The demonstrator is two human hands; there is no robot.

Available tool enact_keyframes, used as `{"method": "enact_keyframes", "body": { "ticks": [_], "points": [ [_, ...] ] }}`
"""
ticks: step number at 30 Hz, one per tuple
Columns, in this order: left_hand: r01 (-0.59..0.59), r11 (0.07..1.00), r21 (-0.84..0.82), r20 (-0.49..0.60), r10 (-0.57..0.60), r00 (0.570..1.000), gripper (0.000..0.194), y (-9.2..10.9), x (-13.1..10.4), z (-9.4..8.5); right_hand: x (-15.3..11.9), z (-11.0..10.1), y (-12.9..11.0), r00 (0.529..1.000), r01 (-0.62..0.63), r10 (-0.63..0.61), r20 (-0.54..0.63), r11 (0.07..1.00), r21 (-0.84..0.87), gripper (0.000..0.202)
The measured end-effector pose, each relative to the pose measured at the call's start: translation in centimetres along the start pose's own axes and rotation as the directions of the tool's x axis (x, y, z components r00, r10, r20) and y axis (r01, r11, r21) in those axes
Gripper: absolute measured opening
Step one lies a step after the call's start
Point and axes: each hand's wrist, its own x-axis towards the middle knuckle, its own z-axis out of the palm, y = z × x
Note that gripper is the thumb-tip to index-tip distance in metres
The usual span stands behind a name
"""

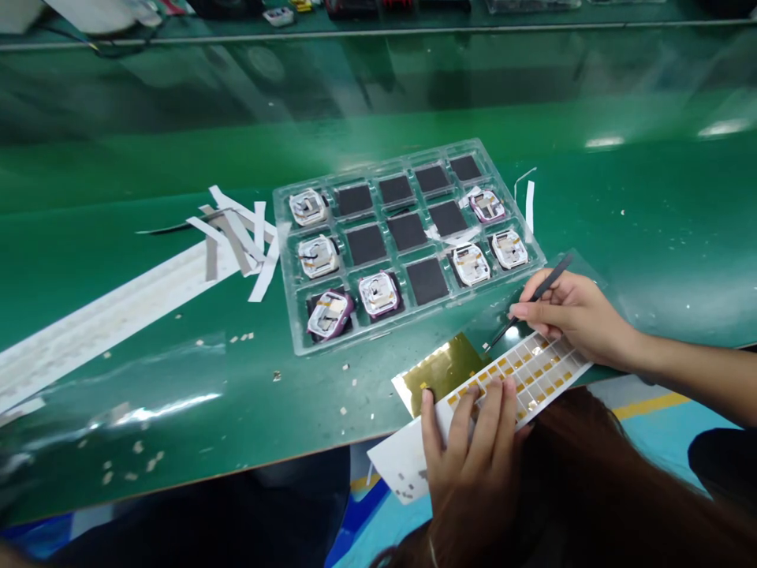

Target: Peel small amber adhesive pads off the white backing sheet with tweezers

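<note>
My right hand [571, 315] pinches dark tweezers [547, 280], their tip by the upper edge of a white label sheet [408, 454]. Rows of small amber stickers [538, 371] cover the sheet's right part. My left hand [473, 450] holds the sheet from below its lower edge, fingers spread across its face; the thumb is mostly hidden. Partly under the sheet lies a shiny gold sheet [443, 367]. Beyond my hands sits a clear compartment tray [289, 315] with several watch-like casings, among them a white one [471, 264] and a purple-edged one [330, 314].
Peeled white strips [260, 268] lie in a pile left of the tray, beside a long white strip [118, 308]. Small scraps [139, 447] are scattered over the green table [248, 418]. Its front edge runs under the label sheet. Dark hair [591, 473] fills the lower right.
</note>
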Motion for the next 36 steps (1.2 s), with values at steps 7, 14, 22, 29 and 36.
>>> {"method": "enact_keyframes", "body": {
  "ticks": [7, 14, 22, 29, 36],
  "points": [
    [-0.008, 0.996, 0.091, -0.020, 0.010, 1.000, 0.029, 0.2, 0.0, 0.6, -1.9, -0.9, -1.9, 0.968, 0.221, -0.212, -0.132, 0.973, 0.065, 0.019],
    [-0.035, 0.990, 0.134, -0.005, 0.036, 0.999, 0.033, 1.0, -1.1, 1.2, -3.0, -0.4, 0.7, 0.998, 0.065, -0.065, -0.028, 0.998, 0.020, 0.019],
    [-0.059, 0.983, 0.176, -0.013, 0.062, 0.998, 0.031, 1.1, -1.3, 1.4, -2.5, -0.1, 0.9, 0.997, 0.053, -0.056, -0.050, 0.997, -0.051, 0.025],
    [-0.040, 0.990, 0.135, -0.049, 0.047, 0.998, 0.031, 0.7, -0.6, 1.1, -2.2, -0.3, 1.0, 0.999, 0.022, -0.025, -0.046, 0.999, -0.049, 0.028],
    [0.024, 0.993, 0.112, -0.095, -0.013, 0.995, 0.031, 2.0, -0.8, 1.6, -2.2, 0.0, 0.7, 0.999, 0.030, -0.032, -0.036, 0.998, -0.054, 0.029]
  ]
}}
